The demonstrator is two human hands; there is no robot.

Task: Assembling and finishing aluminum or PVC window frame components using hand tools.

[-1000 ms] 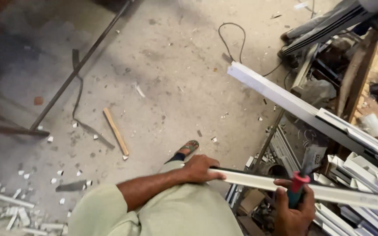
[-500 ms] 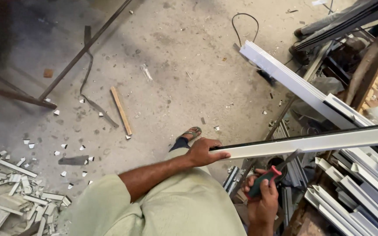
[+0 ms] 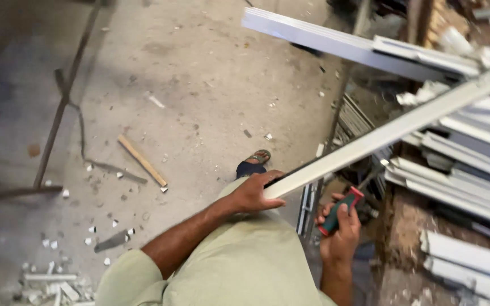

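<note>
1. Right hand (image 3: 340,235): nearest the camera, low and right of centre. It is closed in a fist round the green-and-red handle of a hand tool (image 3: 341,211). The working end runs up and right into clutter and cannot be made out. The grip appears firm, thumb along the handle, which would suit keeping the tool ready while the other hand works.

2. Left hand (image 3: 253,192): just beyond, at centre. The fingers are wrapped over the near end of a long pale profile strip (image 3: 381,135), holding it from above. Gripping at the very end appears to give control of the strip's angle.

3. Profile strip: it rises from the left hand up and to the right, crossing above the stock on the right and leaving the picture at the far right edge. Whether its far end rests on anything cannot be told.

4. Sandalled foot (image 3: 256,157): on the concrete floor (image 3: 199,85), just beyond the left hand, planted beside the stock.

5. Stacked profiles (image 3: 472,153): to the right, many pale lengths lying roughly parallel, apparently stored by kind.

6. Wooden stick (image 3: 142,160): left of centre on the floor, among small white offcuts (image 3: 52,280) near left.

7. Far profile length (image 3: 336,42): projects leftward from the stack, overhanging the floor.
</note>
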